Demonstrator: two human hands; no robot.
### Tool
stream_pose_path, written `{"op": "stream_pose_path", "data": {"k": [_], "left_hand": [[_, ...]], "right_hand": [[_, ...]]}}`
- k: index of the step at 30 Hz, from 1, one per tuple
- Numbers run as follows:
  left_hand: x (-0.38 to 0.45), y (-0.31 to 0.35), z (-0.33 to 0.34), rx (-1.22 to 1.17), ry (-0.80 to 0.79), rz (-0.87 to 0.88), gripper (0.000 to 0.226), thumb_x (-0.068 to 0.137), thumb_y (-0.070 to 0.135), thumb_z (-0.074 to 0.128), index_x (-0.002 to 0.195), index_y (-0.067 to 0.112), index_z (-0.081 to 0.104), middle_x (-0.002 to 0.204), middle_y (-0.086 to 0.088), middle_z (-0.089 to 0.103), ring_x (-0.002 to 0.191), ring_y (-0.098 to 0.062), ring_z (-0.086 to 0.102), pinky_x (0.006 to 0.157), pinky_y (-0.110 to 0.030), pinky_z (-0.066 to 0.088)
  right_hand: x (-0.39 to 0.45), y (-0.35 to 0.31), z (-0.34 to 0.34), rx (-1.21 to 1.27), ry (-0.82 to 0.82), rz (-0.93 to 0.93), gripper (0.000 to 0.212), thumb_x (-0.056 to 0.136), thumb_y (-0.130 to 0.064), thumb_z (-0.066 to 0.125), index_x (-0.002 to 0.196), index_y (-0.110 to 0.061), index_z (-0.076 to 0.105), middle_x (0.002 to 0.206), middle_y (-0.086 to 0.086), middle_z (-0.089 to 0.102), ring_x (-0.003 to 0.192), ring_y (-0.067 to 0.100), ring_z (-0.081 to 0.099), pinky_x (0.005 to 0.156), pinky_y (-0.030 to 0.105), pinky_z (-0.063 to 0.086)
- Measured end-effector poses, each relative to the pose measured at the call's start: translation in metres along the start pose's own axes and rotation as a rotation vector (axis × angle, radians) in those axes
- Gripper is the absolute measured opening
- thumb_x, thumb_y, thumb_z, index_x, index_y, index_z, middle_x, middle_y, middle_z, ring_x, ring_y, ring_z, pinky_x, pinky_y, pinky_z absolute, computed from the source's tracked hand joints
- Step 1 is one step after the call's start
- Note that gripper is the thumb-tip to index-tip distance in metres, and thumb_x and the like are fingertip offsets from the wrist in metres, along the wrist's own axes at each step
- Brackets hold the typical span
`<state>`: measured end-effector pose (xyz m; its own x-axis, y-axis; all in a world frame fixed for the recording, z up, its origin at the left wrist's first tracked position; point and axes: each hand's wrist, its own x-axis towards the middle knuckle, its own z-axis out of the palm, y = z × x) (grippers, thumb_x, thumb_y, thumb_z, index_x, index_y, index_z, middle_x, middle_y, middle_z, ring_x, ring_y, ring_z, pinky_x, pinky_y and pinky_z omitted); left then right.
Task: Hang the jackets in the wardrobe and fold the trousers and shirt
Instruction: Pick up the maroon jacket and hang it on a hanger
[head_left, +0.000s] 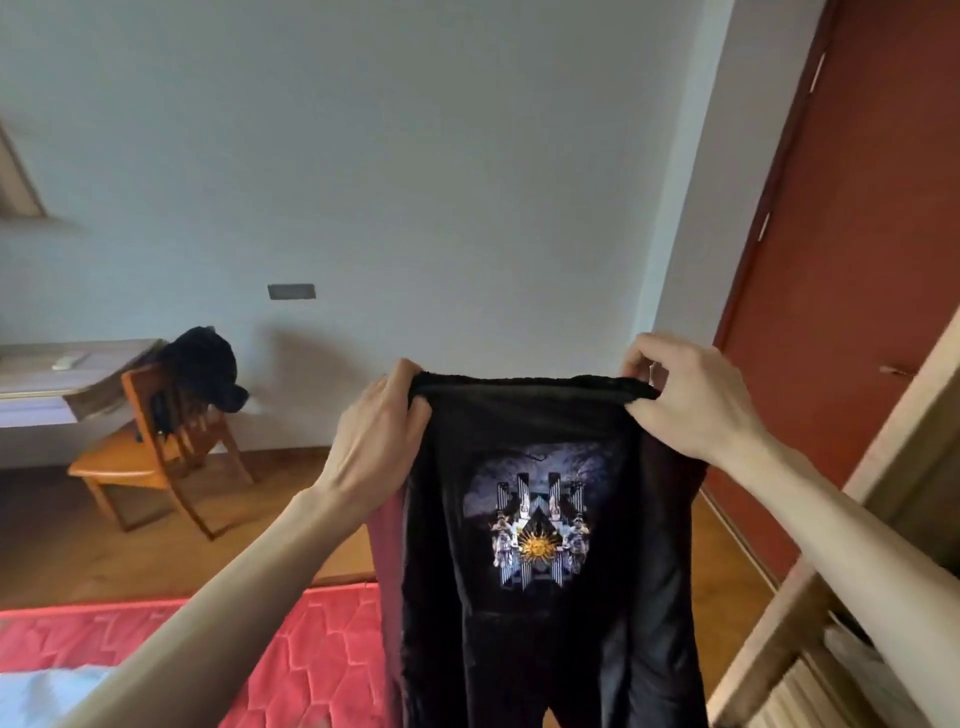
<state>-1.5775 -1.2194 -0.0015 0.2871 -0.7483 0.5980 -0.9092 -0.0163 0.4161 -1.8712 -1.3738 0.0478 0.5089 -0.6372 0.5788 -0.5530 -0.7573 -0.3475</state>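
A black shirt (550, 519) hangs full length in front of the person, held up by its top edge, with a pale printed emblem (540, 530) and a gold sun at its middle facing the camera. The left hand (379, 431) grips the upper left corner of the shirt, fingers curled over the bunched hem and thumb pressed against the cloth. The right hand (691, 395) pinches the upper right corner, fingers curled round the rolled edge. The fabric between the two hands is stretched almost level.

Left of the shirt and further back stands an orange wooden chair (156, 457) with a dark garment (208, 369) heaped on its backrest, possibly a jacket, though it is too dark to be sure. Behind the chair a pale desk (47, 384) meets the wall. Below and left of the shirt lies a red quilted mattress (311, 649), with a bit of white cloth (47, 696) at its near corner. Right of the shirt is a dark red door (857, 260), and nearer, a light wooden frame (810, 597).
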Motion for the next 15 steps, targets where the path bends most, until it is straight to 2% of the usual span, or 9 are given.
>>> {"op": "stream_pose_path", "data": {"k": [2, 4, 5, 8, 10, 12, 13, 15], "left_hand": [[0.024, -0.005, 0.025, -0.122, -0.143, 0.054, 0.008, 0.106, 0.023, 0.04, 0.108, 0.03, 0.039, 0.087, 0.01, 0.058, 0.076, -0.008, 0.055, 0.069, -0.036, 0.036], [0.049, -0.01, 0.047, -0.15, -0.258, 0.157, 0.002, 0.108, 0.032, 0.038, 0.106, 0.031, 0.039, 0.085, 0.011, 0.058, 0.073, -0.007, 0.054, 0.066, -0.031, 0.034], [0.061, -0.01, 0.056, -0.162, -0.286, 0.21, 0.01, 0.108, 0.039, 0.039, 0.105, 0.03, 0.041, 0.086, 0.01, 0.06, 0.072, -0.009, 0.054, 0.066, -0.03, 0.035], [0.096, -0.009, 0.085, -0.223, -0.313, 0.337, 0.04, 0.101, 0.063, 0.035, 0.094, 0.025, 0.043, 0.08, 0.009, 0.059, 0.071, -0.015, 0.056, 0.063, -0.027, 0.041], [0.116, -0.005, 0.104, -0.28, -0.299, 0.404, 0.051, 0.101, 0.068, 0.035, 0.086, 0.021, 0.043, 0.072, 0.007, 0.054, 0.064, -0.016, 0.051, 0.061, -0.03, 0.042], [0.135, 0.003, 0.124, -0.33, -0.276, 0.461, 0.054, 0.1, 0.069, 0.036, 0.081, 0.019, 0.041, 0.066, 0.006, 0.049, 0.062, -0.017, 0.047, 0.06, -0.034, 0.041], [0.144, 0.008, 0.134, -0.349, -0.271, 0.479, 0.055, 0.099, 0.07, 0.036, 0.079, 0.019, 0.041, 0.065, 0.006, 0.048, 0.062, -0.017, 0.047, 0.061, -0.036, 0.042], [0.16, 0.02, 0.155, -0.387, -0.246, 0.515, 0.055, 0.099, 0.071, 0.036, 0.077, 0.02, 0.04, 0.064, 0.006, 0.047, 0.064, -0.02, 0.047, 0.062, -0.041, 0.044]], "right_hand": [[0.008, 0.017, -0.011, -0.063, -0.026, 0.038, 0.034, 0.067, -0.007, 0.077, 0.079, -0.035, 0.061, 0.077, -0.02, 0.061, 0.072, 0.002, 0.056, 0.06, 0.029, 0.039], [0.016, 0.035, -0.022, -0.105, -0.082, 0.068, 0.039, 0.07, -0.003, 0.077, 0.08, -0.038, 0.064, 0.079, -0.021, 0.06, 0.073, 0.004, 0.056, 0.061, 0.031, 0.042], [0.02, 0.044, -0.026, -0.12, -0.111, 0.082, 0.039, 0.072, -0.001, 0.077, 0.083, -0.037, 0.067, 0.082, -0.02, 0.06, 0.076, 0.006, 0.056, 0.063, 0.033, 0.045], [0.028, 0.071, -0.039, -0.166, -0.186, 0.122, 0.033, 0.082, 0.002, 0.074, 0.095, -0.028, 0.077, 0.097, -0.018, 0.063, 0.092, 0.011, 0.058, 0.078, 0.036, 0.048], [0.028, 0.085, -0.046, -0.295, -0.269, 0.117, 0.027, 0.088, -0.002, 0.072, 0.097, -0.027, 0.076, 0.108, -0.02, 0.062, 0.107, 0.011, 0.054, 0.086, 0.034, 0.047], [0.025, 0.098, -0.053, -0.389, -0.367, 0.157, 0.029, 0.094, -0.005, 0.067, 0.11, -0.027, 0.076, 0.119, -0.02, 0.066, 0.117, 0.008, 0.055, 0.098, 0.037, 0.049], [0.023, 0.104, -0.057, -0.361, -0.411, 0.21, 0.031, 0.096, -0.005, 0.064, 0.113, -0.027, 0.076, 0.118, -0.019, 0.068, 0.115, 0.006, 0.059, 0.101, 0.04, 0.05], [0.013, 0.113, -0.065, -0.227, -0.469, 0.328, 0.033, 0.099, -0.003, 0.058, 0.111, -0.029, 0.075, 0.11, -0.022, 0.071, 0.105, 0.001, 0.066, 0.096, 0.04, 0.055]]}}
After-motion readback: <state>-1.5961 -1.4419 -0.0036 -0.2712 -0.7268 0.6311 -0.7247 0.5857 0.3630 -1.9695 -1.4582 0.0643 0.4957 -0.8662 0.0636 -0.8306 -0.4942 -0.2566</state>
